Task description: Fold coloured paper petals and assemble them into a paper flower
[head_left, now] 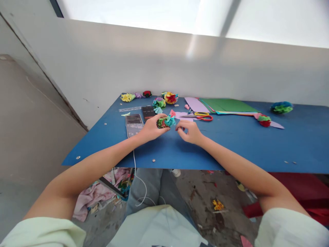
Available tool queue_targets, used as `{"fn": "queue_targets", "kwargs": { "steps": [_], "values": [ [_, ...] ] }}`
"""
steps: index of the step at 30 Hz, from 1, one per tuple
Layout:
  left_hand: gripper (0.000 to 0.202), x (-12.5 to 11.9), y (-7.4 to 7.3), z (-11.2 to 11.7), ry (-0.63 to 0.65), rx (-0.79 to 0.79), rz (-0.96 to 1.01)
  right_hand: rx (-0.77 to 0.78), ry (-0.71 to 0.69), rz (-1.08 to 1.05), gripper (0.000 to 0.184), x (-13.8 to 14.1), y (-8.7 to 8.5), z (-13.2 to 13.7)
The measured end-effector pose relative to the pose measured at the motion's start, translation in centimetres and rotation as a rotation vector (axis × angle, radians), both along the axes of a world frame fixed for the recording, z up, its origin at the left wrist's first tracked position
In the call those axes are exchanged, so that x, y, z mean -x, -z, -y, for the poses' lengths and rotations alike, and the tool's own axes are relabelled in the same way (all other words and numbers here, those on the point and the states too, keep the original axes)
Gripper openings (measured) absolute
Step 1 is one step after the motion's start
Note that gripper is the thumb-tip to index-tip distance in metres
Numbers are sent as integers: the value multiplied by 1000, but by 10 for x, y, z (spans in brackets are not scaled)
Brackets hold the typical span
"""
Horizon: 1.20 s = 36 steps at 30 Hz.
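Note:
My left hand [152, 128] is closed around a crumpled paper flower [166, 121] in green, turquoise and pink, held just above the blue table. Close to the flower's right side is my right hand [189, 131], its thumb and fingers curled together in a pinch. What sits between those fingertips, if anything, is too small to make out. Behind the hands lie scissors [205, 118] with red handles, near another pair with yellow handles [202, 113], on pieces of lilac paper [182, 116]. A phone with a white cable [134, 130] rests by my left wrist.
Finished-looking paper flowers [170, 97] stand along the table's back edge. A stack of coloured sheets [228, 105] lies behind my right hand. To the right are a red-green flower [264, 120] and a blue-green one [281, 107]. A ruler [130, 109] and dark phone [148, 113] lie left.

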<state>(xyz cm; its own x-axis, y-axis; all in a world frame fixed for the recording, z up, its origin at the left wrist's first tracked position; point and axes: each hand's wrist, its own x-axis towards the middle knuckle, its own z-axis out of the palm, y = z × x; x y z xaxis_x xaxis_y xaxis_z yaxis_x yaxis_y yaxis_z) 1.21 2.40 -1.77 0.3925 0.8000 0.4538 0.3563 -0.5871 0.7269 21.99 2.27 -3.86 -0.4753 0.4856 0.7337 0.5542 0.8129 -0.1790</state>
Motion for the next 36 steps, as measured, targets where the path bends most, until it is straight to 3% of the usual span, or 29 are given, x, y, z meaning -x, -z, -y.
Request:
{"fn": "queue_targets", "kwargs": {
  "steps": [7, 12, 18, 23, 26, 31, 36],
  "values": [
    [61, 5, 0, -1, 116, 55, -105, 24, 97, -85, 16, -10, -1, -13],
    [74, 6, -5, 3, 224, 117, -151, 74, -16, 6, 32, -7, -2, -11],
    [82, 8, -9, 6, 324, 206, -133, 50, -130, 78, 25, -1, -6, 4],
    [88, 8, -9, 2, 384, 320, 0, 11, -110, 89, 21, 0, -6, 7],
    [76, 8, -9, -5, 410, 411, 106, -7, -79, 88, 22, -1, -8, 7],
    [34, 9, -10, -9, 423, 471, 172, -23, -62, 90, 22, -3, -8, 6],
    [30, 9, -16, 0, 428, 490, 124, -14, -53, 78, 20, -2, -6, 6]
  ]
}}
